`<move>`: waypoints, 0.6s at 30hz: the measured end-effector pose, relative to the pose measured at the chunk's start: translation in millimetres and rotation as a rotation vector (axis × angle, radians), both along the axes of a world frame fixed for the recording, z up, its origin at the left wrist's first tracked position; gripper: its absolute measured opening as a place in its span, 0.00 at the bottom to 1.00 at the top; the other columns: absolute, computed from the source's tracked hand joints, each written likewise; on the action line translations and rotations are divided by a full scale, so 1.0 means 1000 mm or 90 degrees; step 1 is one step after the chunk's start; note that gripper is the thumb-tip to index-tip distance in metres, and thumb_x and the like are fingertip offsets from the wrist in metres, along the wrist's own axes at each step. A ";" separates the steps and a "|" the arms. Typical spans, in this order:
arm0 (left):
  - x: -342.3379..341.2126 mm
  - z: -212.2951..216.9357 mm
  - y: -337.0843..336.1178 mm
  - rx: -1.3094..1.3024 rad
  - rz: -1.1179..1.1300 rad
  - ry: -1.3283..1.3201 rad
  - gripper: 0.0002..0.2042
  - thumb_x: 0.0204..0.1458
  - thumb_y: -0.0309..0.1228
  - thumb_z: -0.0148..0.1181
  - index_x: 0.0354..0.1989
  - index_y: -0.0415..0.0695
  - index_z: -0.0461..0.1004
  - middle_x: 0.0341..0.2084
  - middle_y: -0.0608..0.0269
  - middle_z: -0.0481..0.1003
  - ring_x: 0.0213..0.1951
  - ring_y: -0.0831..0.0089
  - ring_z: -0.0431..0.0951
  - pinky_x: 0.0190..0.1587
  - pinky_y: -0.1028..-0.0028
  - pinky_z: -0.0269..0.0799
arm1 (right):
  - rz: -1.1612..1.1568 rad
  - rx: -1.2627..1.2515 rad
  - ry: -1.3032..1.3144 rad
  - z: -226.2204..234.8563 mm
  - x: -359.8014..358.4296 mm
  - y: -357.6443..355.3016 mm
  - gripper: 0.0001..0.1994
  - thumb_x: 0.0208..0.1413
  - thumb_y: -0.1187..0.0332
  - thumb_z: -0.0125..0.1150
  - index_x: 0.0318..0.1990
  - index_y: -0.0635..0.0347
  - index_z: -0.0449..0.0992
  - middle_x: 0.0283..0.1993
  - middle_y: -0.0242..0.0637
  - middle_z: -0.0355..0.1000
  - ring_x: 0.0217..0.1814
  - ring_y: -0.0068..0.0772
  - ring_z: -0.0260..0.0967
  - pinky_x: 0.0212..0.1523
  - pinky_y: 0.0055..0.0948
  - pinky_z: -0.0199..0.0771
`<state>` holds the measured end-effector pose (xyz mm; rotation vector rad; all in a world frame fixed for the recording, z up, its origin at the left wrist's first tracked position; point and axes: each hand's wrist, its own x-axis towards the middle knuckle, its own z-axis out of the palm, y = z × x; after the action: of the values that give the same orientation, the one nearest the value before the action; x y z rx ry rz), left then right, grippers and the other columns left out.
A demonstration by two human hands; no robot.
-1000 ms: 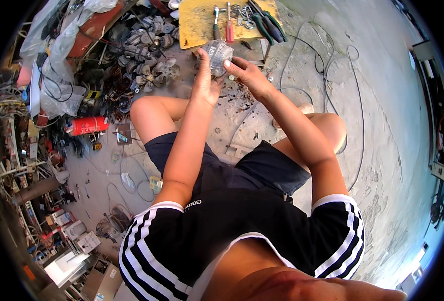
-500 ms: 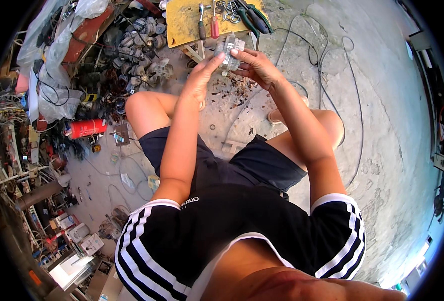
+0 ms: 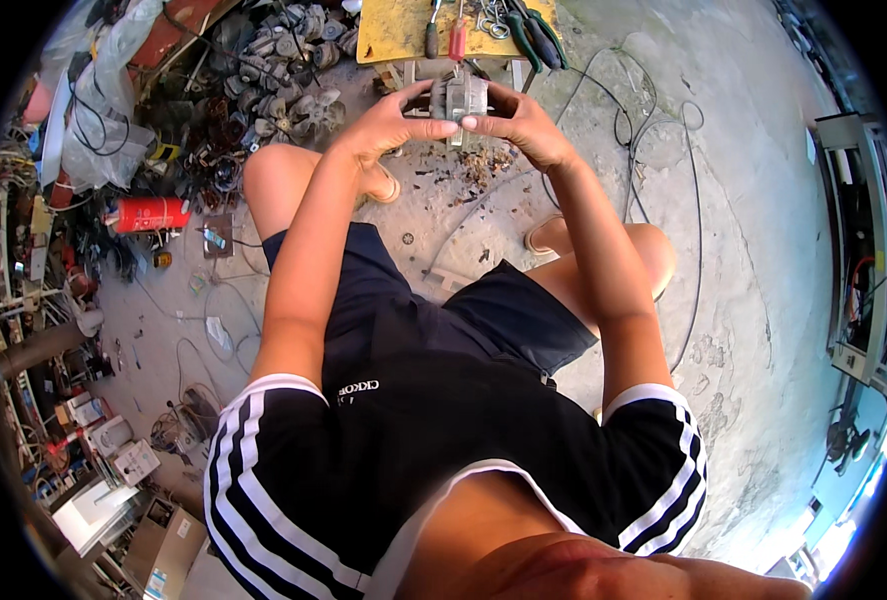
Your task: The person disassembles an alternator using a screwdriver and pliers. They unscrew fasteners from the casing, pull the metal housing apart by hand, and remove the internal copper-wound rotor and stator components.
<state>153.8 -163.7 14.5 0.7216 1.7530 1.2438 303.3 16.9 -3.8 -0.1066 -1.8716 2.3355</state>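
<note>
Your left hand (image 3: 388, 120) and your right hand (image 3: 523, 125) both grip a small grey metal motor (image 3: 458, 97), one on each side, and you hold it up in front of you above the concrete floor (image 3: 763, 300). The fingers of your left hand curl round the motor's left side, with the thumb stretched along its lower edge. Your right hand closes on the right side in the same way, its thumb tip (image 3: 471, 122) pressed to the lower front of the part. Neither hand is spread open; both are wrapped fairly tight about the motor, and the two thumbs almost meet beneath it.

Just beyond the motor stands a low yellow table (image 3: 393, 35), and on it lie a screwdriver with a red handle (image 3: 457, 38) and pliers with green grips (image 3: 531, 30). Dark scraps and crumbs (image 3: 478, 170) are scattered on the floor right under your hands. To your left a heap of old fan motors and metal parts (image 3: 283, 60) sits near the table, and a red can (image 3: 153, 214) lies on its side further out. A thin black cable (image 3: 698, 250) loops across the floor on your right
</note>
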 end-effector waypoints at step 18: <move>0.004 0.010 0.008 -0.031 -0.005 0.095 0.49 0.32 0.42 0.82 0.67 0.43 0.65 0.53 0.54 0.76 0.54 0.67 0.76 0.59 0.68 0.68 | 0.000 0.056 -0.001 -0.002 -0.002 0.007 0.42 0.49 0.60 0.75 0.69 0.66 0.60 0.60 0.43 0.71 0.61 0.33 0.68 0.63 0.33 0.66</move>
<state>157.3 -155.4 24.5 0.8102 1.8916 1.1634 301.6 24.4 -5.8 -0.0979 -1.9724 2.2490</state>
